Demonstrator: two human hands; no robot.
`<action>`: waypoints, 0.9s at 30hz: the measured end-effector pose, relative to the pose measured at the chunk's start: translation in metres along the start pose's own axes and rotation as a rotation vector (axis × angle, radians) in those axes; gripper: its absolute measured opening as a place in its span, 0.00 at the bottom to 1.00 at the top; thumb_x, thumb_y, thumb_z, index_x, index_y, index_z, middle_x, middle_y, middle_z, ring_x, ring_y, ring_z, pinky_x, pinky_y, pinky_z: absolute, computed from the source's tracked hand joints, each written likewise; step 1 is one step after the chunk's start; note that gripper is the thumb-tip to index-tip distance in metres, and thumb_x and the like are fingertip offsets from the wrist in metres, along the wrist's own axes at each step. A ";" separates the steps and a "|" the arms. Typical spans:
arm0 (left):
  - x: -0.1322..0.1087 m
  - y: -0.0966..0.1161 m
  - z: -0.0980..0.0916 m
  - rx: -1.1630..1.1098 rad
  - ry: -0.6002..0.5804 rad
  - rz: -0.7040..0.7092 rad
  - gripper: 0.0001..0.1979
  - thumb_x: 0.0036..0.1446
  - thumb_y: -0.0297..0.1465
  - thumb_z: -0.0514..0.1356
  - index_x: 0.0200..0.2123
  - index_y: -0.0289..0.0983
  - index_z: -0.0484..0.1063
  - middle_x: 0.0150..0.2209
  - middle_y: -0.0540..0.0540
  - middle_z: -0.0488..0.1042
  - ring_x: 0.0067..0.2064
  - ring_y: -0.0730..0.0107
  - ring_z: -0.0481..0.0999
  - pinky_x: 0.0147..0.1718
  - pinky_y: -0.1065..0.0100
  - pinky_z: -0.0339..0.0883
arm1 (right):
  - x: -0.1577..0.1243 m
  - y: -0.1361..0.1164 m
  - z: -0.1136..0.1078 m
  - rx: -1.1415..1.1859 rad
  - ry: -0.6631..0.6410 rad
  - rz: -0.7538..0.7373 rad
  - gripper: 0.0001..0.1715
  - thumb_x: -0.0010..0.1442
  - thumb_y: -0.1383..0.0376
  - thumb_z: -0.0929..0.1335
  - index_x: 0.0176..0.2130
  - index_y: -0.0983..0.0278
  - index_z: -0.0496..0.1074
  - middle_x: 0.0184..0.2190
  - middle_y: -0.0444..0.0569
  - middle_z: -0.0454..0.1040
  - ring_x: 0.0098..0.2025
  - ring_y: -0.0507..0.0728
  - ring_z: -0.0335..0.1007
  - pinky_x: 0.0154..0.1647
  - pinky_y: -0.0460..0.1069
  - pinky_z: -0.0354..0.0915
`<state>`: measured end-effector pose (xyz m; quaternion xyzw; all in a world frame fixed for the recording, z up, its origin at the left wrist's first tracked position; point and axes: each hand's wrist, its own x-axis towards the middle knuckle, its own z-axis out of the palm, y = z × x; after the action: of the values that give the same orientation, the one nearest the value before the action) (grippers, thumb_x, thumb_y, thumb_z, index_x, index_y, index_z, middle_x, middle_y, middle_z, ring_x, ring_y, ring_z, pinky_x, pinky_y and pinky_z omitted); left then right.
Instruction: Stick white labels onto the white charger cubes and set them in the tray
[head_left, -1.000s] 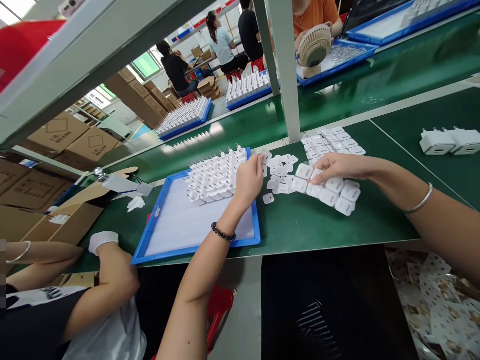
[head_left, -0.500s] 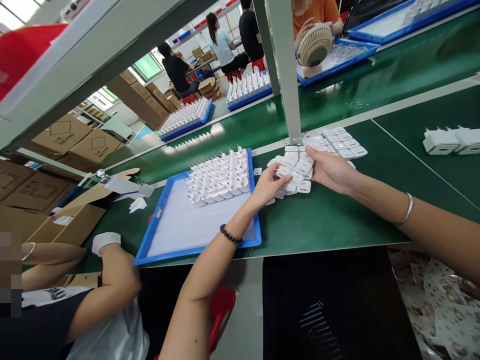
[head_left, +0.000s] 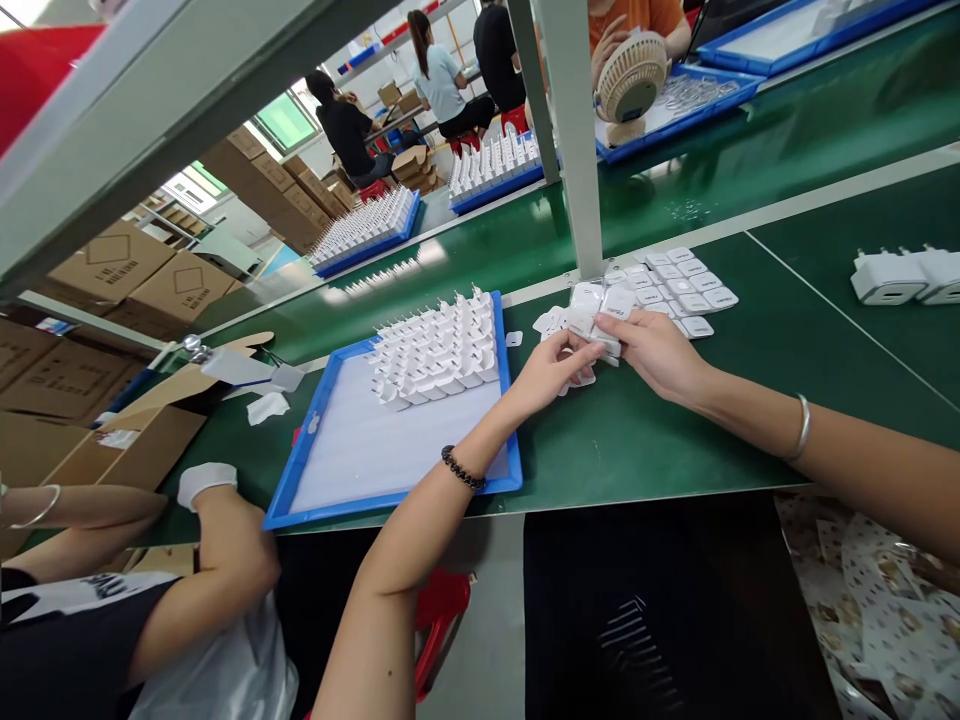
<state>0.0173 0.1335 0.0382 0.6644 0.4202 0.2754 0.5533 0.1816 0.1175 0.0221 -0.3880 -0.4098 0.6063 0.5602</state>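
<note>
My left hand point(head_left: 553, 372) is closed on a small bunch of flat white plastic covers point(head_left: 586, 303), rounded squares, just above the green bench. Beside it my right hand point(head_left: 660, 350) pinches the same bunch from the other side; its thumb and fingertips meet the left hand's fingers. How many pieces each hand grips is hidden. Loose white covers lie under and around the hands. Behind the right hand, more slotted covers point(head_left: 686, 283) lie in rows. To the left stands a blue-rimmed tray point(head_left: 330, 497) with rows of white charger plugs point(head_left: 439, 350), pins up.
White charger plugs point(head_left: 892, 277) stand at the far right. A grey post point(head_left: 579, 160) rises behind the hands. A co-worker's arm point(head_left: 225, 525) rests at left beside an open carton point(head_left: 139, 440). Across the bench, another person's hand is by a fan point(head_left: 634, 85).
Both hands have come together. Several covers that lay in the pile are now gathered up between the fingers, and the right hand has moved slightly down and right.
</note>
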 end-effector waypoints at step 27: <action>-0.003 0.001 0.002 -0.391 -0.128 -0.037 0.19 0.49 0.27 0.63 0.41 0.41 0.58 0.28 0.55 0.78 0.28 0.73 0.77 0.37 0.66 0.68 | 0.007 -0.019 -0.006 0.233 -0.060 0.241 0.10 0.69 0.68 0.64 0.40 0.63 0.76 0.37 0.50 0.80 0.32 0.56 0.73 0.33 0.51 0.70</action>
<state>0.0179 0.1300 0.0388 0.5526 0.3348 0.2990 0.7023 0.1935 0.1255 0.0379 -0.3485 -0.3039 0.7239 0.5120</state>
